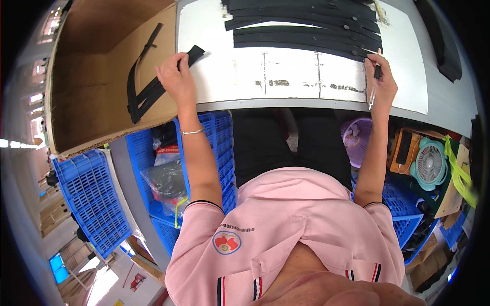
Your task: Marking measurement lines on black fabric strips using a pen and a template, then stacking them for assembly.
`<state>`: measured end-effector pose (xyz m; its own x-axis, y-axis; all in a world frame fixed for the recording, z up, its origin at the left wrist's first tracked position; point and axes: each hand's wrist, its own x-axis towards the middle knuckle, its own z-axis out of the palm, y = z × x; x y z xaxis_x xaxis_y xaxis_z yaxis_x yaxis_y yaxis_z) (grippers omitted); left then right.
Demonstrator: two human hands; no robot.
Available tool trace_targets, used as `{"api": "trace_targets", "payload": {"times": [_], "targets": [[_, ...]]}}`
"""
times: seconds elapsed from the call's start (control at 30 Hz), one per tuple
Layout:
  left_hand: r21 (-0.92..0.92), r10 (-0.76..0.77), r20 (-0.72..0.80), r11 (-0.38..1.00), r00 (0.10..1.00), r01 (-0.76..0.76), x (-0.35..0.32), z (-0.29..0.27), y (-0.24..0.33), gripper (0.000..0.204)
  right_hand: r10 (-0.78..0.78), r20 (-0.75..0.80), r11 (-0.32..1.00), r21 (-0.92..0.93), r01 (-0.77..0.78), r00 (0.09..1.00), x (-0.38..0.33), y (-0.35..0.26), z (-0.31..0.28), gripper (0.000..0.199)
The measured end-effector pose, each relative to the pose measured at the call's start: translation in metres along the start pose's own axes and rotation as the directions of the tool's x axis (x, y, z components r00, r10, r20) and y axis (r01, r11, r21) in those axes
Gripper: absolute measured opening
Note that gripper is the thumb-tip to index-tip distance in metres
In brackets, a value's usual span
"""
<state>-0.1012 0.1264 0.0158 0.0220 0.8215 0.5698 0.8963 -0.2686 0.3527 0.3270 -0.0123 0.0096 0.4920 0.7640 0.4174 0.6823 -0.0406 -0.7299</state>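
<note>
My left hand (177, 79) is closed on a black strip (196, 54) at the side of an open cardboard box (88, 104). One end of that strip pokes out past my fingers over the white board (288, 74), and dark lengths trail below the hand into the box. Several black strips (301, 37) lie side by side across the far part of the board. At their right end, my right hand (384, 87) grips a pen (377, 72) with a clear barrel, its tip pointing toward the strips. Ruled lines and dark smudges mark the board's near part.
Blue plastic crates (94, 199) stand below the table on the left, one holding bagged items (166, 178). Under the right side are a purple basket (359, 140) and a turquoise fan (429, 164). A dark folded piece (443, 46) lies at the table's far right.
</note>
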Motion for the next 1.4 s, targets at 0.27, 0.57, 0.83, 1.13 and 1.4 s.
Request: {"api": "trace_targets", "payload": {"times": [0.27, 0.57, 0.83, 1.13, 1.4], "targets": [[-0.302, 0.23, 0.097, 0.934, 0.968, -0.192, -0.018, 0.012, 0.101, 0.004, -0.051, -0.004, 0.998, -0.023, 0.051, 0.999, -0.002, 0.005, -0.001, 0.015], [-0.525, 0.428, 0.164, 0.801, 0.889, -0.289, -0.06, 0.055, 0.214, 0.011, -0.278, -0.146, 0.96, -0.082, 0.268, 0.949, -0.015, -0.008, 0.0, 0.02], [-0.562, 0.385, 0.196, 0.798, 0.902, -0.218, -0.071, 0.052, 0.211, 0.025, -0.433, 0.169, 0.888, -0.088, 0.451, 0.885, -0.057, -0.032, 0.005, 0.031], [-0.232, 0.097, 0.288, 0.972, 0.953, -0.029, -0.066, -0.003, 0.097, 0.049, -0.345, 0.211, 0.867, -0.301, 0.397, 0.915, -0.045, 0.017, -0.044, 0.027], [-0.006, -0.052, 0.124, 0.999, 0.991, 0.053, -0.048, -0.019, 0.04, 0.052, -0.282, 0.196, 0.862, -0.377, 0.338, 0.939, -0.043, 0.023, -0.057, 0.021]]}}
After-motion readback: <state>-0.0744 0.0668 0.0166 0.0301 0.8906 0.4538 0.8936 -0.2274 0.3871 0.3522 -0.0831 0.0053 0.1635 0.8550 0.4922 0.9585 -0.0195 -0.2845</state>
